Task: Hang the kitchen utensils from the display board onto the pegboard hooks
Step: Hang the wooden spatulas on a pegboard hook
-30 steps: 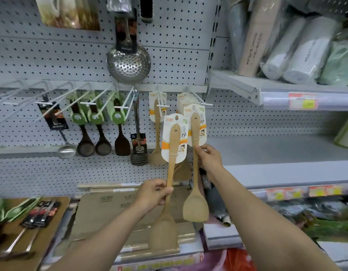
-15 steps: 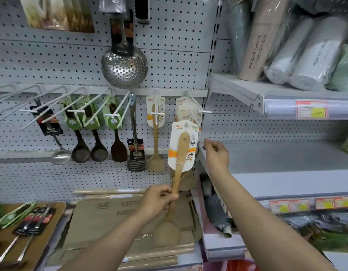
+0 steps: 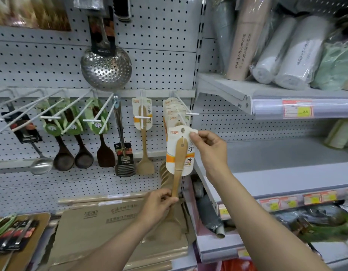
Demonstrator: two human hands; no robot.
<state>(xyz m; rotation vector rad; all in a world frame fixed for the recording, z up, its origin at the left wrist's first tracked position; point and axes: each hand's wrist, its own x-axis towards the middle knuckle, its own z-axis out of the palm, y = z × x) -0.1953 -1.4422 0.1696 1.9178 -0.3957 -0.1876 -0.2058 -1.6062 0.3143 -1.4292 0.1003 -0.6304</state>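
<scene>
A wooden spatula (image 3: 179,159) on a white and orange card is held upright in front of the pegboard (image 3: 161,61). My left hand (image 3: 159,204) grips its handle low down. My right hand (image 3: 210,149) pinches the card's top right corner, just below the white hook (image 3: 186,110). That hook carries several similar carded spatulas (image 3: 172,106). The held card's hanging hole sits a little below the hook's tip. The spatula's blade is hidden behind my left hand.
Left of that hook hang another wooden spatula (image 3: 143,137), a steel masher (image 3: 123,151), dark wooden spoons (image 3: 73,145) and a perforated skimmer (image 3: 105,67). A wooden board with carded utensils (image 3: 14,237) lies at the lower left. Grey shelves (image 3: 286,153) stand to the right.
One second ago each hand held a spatula; the right one now hangs on the hook. My right hand has moved to the remaining spatula's card, and my left hand raised it toward the hook.
</scene>
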